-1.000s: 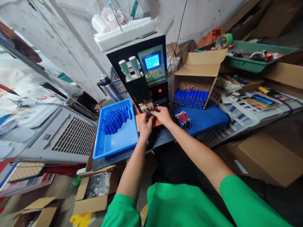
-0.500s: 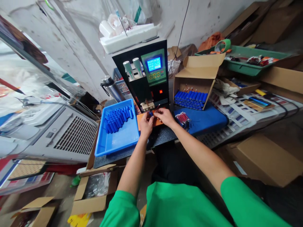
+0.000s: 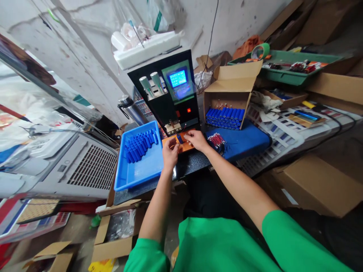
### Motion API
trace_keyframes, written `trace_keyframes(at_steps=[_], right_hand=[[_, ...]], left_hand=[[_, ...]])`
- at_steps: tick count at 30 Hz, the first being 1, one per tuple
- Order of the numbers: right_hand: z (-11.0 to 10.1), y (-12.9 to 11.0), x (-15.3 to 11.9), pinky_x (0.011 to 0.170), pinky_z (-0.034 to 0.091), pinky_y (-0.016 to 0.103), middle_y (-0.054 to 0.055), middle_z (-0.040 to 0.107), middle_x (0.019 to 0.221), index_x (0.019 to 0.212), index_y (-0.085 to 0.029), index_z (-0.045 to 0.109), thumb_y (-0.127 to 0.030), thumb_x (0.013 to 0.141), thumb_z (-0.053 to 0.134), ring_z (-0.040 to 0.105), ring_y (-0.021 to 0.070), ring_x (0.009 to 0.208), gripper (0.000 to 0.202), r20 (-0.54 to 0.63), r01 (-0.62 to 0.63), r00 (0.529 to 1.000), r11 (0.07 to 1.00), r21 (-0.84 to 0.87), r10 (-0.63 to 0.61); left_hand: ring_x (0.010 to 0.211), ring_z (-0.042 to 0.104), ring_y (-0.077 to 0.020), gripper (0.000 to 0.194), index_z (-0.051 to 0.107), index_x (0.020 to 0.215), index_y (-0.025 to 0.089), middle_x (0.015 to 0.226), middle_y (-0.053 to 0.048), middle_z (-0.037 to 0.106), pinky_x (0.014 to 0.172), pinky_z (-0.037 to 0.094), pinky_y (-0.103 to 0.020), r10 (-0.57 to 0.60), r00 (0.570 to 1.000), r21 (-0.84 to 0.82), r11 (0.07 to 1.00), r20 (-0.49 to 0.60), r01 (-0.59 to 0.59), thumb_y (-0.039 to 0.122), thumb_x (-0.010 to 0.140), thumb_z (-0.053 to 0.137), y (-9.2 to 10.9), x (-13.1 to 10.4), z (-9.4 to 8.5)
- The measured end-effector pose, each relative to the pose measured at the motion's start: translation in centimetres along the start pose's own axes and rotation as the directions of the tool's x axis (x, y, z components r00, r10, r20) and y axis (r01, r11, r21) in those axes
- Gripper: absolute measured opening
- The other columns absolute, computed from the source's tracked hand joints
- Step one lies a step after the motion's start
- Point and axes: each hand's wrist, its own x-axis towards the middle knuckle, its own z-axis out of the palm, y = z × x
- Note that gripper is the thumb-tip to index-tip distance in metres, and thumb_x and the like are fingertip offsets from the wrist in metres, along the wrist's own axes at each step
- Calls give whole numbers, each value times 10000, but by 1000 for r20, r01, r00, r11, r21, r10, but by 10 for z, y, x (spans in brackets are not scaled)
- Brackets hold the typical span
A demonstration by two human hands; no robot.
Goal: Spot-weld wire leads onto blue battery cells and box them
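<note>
A blue battery cell (image 3: 179,138) stands on the orange platform (image 3: 185,147) at the foot of a black spot welder (image 3: 167,109) with a lit screen. Just left of the cell is my left hand (image 3: 170,153), its fingers loosely curled and apart, seemingly holding nothing. To the right of the cell, my right hand (image 3: 196,140) has thumb and forefinger pinched together; whatever lies between them is too small to make out. Above the cell sit the welder's electrodes (image 3: 172,126). Beside my right hand lies a bundle of red and black wire leads (image 3: 217,141).
Left of the platform, a blue tray (image 3: 138,179) contains many blue cells (image 3: 138,145). An open cardboard box (image 3: 229,87) with stacked cells stands on the right. A steel flask (image 3: 133,109) is behind the tray. Further right are a green tray (image 3: 303,77) and a white crate (image 3: 280,139).
My left hand has drawn back left and down from the cell, its fingers loosening. My right hand stays close, and the cell now shows between the hands. The camera view has shifted slightly.
</note>
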Motion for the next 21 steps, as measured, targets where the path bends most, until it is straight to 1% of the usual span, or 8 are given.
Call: trace_keyframes(at_steps=[3,6,10,13,16,18,19,21], right_hand=[[-1,1,0,488,388,238,-27,534,531,618,-202,556,-498,745,668,495,116,488,341,0,9,1000,1000,8,-9],[-1,2,0,488,393,235,-24,547,530,609,-196,564,-467,749,675,497,112,479,324,-6,-3,1000,1000,14,3],[-1,2,1,470,376,230,-24,552,522,604,-190,571,-438,742,684,491,107,462,305,-12,-30,999,999,27,30],[-1,2,1,448,347,226,-22,550,516,603,-188,576,-429,732,687,489,107,455,295,-11,-50,999,998,35,51],[-3,1,1,446,340,228,-19,545,508,589,-188,569,-444,725,698,472,100,446,318,-3,-45,999,997,63,45],[-6,0,0,449,339,229,-20,548,515,603,-184,580,-464,717,705,455,94,445,327,28,-42,999,995,91,40],[-8,-1,-1,451,340,228,-19,555,526,618,-181,593,-474,714,708,452,93,450,329,57,-42,998,994,103,36],[-11,-2,-3,461,345,225,-19,571,556,661,-172,626,-488,712,715,459,93,469,333,123,-40,992,992,117,25]], left_hand=[[819,668,-169,295,677,1064,182,1019,-90,724,770,573,-327,-9,1000,112,994,-15,10,257,781,715,4,-14,-8],[758,645,-150,275,690,1067,197,974,-76,728,712,548,-290,59,998,212,976,-4,-57,298,813,716,13,-25,-13],[737,650,-152,228,706,1012,211,894,-57,730,655,519,-268,168,986,258,952,12,-165,392,877,676,22,-28,-17],[734,653,-165,218,716,941,218,863,-51,734,668,511,-282,203,979,291,935,31,-203,423,890,664,21,-25,-19],[755,660,-170,198,705,907,216,852,-45,732,724,516,-297,164,986,280,945,31,-166,407,897,651,18,-24,-19],[759,658,-163,202,684,895,206,826,-37,714,735,523,-291,104,995,213,972,7,-104,402,904,637,19,-24,-15],[734,650,-155,216,669,882,199,799,-31,698,714,525,-282,70,998,162,984,-7,-68,410,906,631,20,-24,-12],[636,613,-129,264,640,849,184,736,-17,663,624,512,-257,0,1000,45,999,-23,1,442,905,629,23,-24,-3]])
